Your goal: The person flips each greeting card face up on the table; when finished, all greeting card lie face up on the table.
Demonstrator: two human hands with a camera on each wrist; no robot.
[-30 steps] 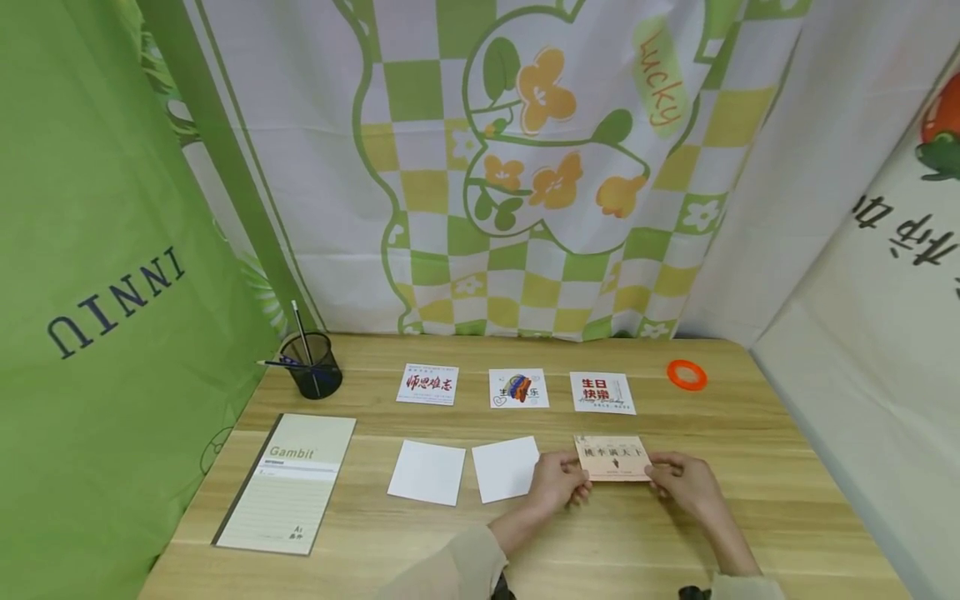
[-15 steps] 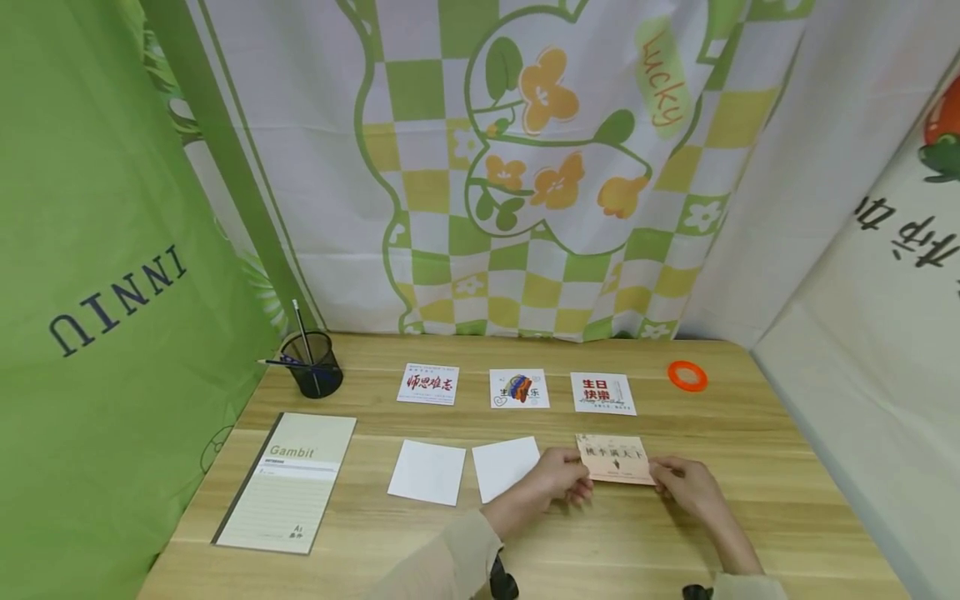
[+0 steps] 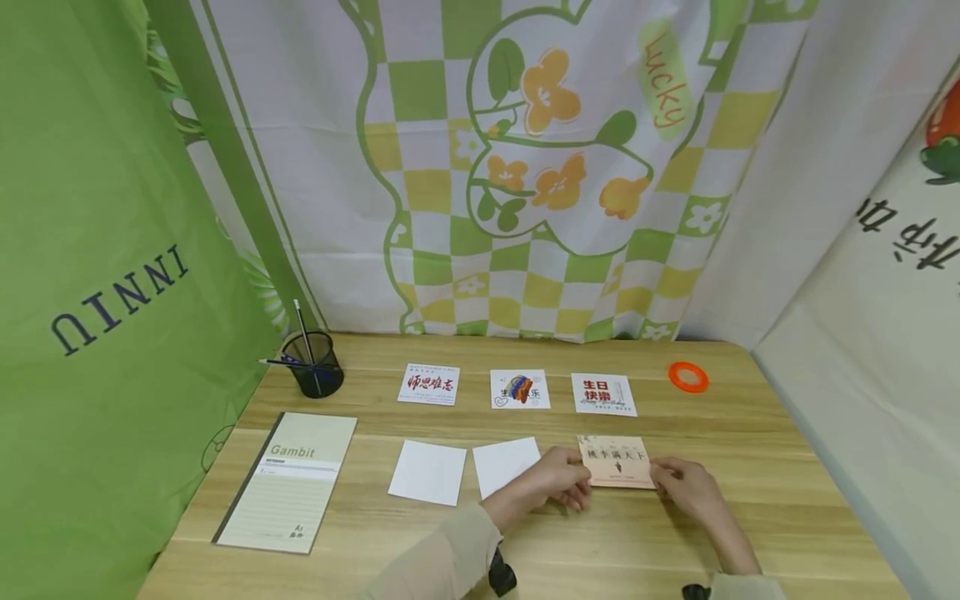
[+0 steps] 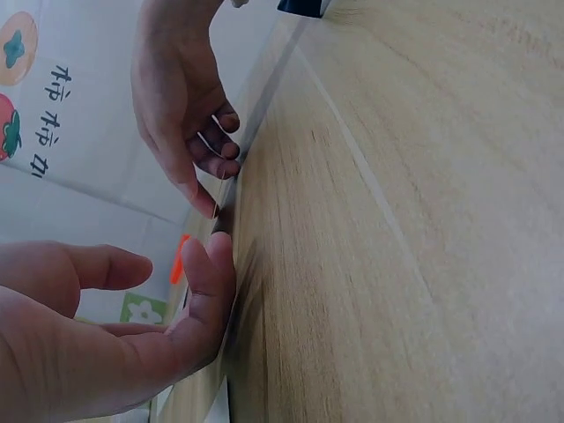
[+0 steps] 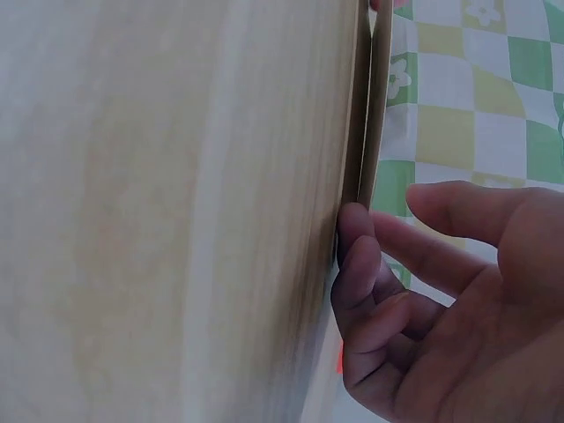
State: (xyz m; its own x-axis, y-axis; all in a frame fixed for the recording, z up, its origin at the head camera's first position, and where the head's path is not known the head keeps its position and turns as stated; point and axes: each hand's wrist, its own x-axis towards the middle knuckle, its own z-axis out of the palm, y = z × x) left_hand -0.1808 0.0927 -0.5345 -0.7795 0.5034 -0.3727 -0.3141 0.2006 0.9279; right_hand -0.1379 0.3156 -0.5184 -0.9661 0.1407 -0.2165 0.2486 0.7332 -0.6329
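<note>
A pinkish-beige card [image 3: 618,463] with dark Chinese lettering lies between my hands, printed side up. My left hand [image 3: 558,477] is at its left edge, fingertips touching there and overlapping a blank white card [image 3: 504,467]. In the left wrist view, the left thumb [image 4: 115,266] stands apart from the loosely bent fingers, which rest low at the table. At the card's right edge is my right hand [image 3: 686,490]. The right wrist view shows the card edge-on [image 5: 379,106], with right fingertips [image 5: 357,225] against its near end and the thumb [image 5: 432,198] clear of it.
Another blank white card [image 3: 427,472] lies left. Behind stand a row of printed cards [image 3: 428,385], [image 3: 520,390], [image 3: 603,394] and an orange ring [image 3: 687,377]. A notebook [image 3: 288,483] and black mesh pen cup [image 3: 315,367] occupy the table's left side; curtains border it.
The beige card has shifted slightly right and toward me, and both hands moved with it. The thumbs now stand off the card. Everything else on the table stays in place.
</note>
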